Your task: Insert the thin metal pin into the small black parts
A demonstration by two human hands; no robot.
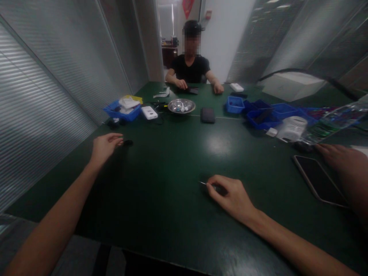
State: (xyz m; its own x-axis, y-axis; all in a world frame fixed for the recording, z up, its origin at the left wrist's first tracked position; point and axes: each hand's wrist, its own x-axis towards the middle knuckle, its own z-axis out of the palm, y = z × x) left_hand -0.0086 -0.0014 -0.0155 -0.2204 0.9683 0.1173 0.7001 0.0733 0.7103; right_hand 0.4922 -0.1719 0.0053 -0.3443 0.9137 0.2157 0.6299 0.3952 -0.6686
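On the left side of the green table, my left hand (105, 147) has its fingers pressed together. A small dark object (128, 142) is at their tips; its kind is too blurred to tell. My right hand (232, 193) rests low over the table, right of the middle, with thumb and forefinger closed in a pinch. From that pinch a thin, short, silvery pin-like piece (202, 183) sticks out to the left. The rest of it is hidden by the fingers.
A metal dish (181, 111) with small parts, a black square item (207, 115) and blue bins (235, 109) stand farther back. At right are a phone (314, 178), a bottle (324, 128) and another person's hand (342, 155). A person (191, 69) sits opposite.
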